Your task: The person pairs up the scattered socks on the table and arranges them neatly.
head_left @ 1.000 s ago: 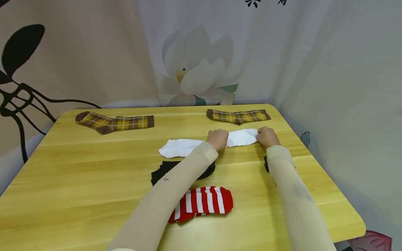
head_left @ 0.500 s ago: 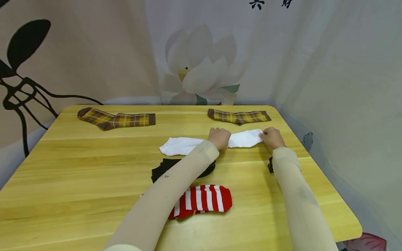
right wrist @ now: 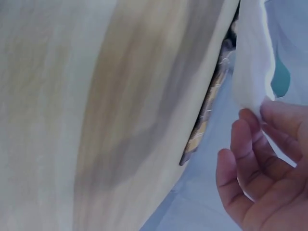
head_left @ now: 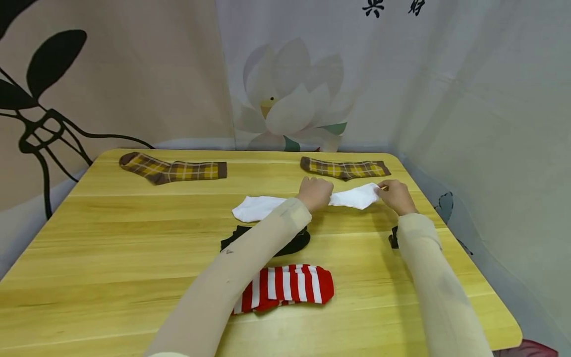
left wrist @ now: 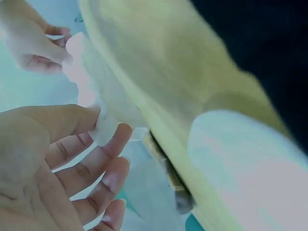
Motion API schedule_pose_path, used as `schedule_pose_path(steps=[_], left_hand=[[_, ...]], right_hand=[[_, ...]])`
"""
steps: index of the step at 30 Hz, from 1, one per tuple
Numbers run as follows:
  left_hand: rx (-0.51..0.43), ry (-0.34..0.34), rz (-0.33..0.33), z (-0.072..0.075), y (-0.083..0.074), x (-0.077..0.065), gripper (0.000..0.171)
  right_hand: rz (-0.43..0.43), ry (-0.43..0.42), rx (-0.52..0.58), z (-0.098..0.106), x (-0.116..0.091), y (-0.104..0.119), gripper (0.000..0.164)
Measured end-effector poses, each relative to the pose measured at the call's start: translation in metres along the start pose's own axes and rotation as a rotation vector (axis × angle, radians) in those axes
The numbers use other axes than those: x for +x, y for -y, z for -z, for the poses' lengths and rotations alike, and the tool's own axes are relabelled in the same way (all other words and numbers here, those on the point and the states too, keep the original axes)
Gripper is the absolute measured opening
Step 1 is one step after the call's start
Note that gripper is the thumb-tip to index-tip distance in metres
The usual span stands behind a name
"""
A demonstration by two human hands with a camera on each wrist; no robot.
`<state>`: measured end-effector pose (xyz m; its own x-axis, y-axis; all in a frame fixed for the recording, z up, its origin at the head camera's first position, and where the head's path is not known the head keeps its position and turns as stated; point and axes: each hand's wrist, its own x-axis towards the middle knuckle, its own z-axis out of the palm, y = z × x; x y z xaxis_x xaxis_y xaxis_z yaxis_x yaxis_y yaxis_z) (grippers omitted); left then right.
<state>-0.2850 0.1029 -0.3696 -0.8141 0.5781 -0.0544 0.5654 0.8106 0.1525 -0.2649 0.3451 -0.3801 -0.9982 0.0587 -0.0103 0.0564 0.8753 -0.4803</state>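
A white sock stretches between my two hands, lifted off the tabletop in the wrist views. My left hand pinches one end between thumb and forefinger, with its other fingers spread loosely. The opposite end is pinched by the thumb and forefinger of my right hand, seen close in the right wrist view. To the left of my left hand lies another white sock, partly hidden by the left forearm; the left wrist view shows it too, pale and blurred.
Nearer on the wooden table lie black socks and red-and-white striped socks, both partly behind the left sleeve. Two plaid socks lie along the back edge, one left, one right. Something black shows beside the right sleeve.
My right hand has moved right and slightly up, drawing out and raising its end of the white sock. The left hand stays nearly in place. The head view has shifted slightly.
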Motion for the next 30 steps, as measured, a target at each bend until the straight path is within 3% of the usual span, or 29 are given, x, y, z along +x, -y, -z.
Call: schedule_pose_path(steps=[9,13,18,30], left_hand=[[-0.018,-0.082,-0.060,0.016,0.015,-0.015,0.040],[-0.053,-0.112,-0.076,0.023,0.024,-0.024,0.033],[-0.065,-0.111,-0.082,0.029,0.035,-0.036,0.010],[-0.072,-0.201,-0.062,0.034,0.075,-0.070,0.010]], right_hand=[[0.012,-0.055,0.040,0.001,-0.008,0.006,0.041],[0.043,-0.058,0.070,-0.002,-0.013,0.008,0.042],[0.082,-0.075,0.098,-0.008,-0.014,0.018,0.041],[0.168,-0.087,0.200,-0.019,-0.017,0.056,0.038]])
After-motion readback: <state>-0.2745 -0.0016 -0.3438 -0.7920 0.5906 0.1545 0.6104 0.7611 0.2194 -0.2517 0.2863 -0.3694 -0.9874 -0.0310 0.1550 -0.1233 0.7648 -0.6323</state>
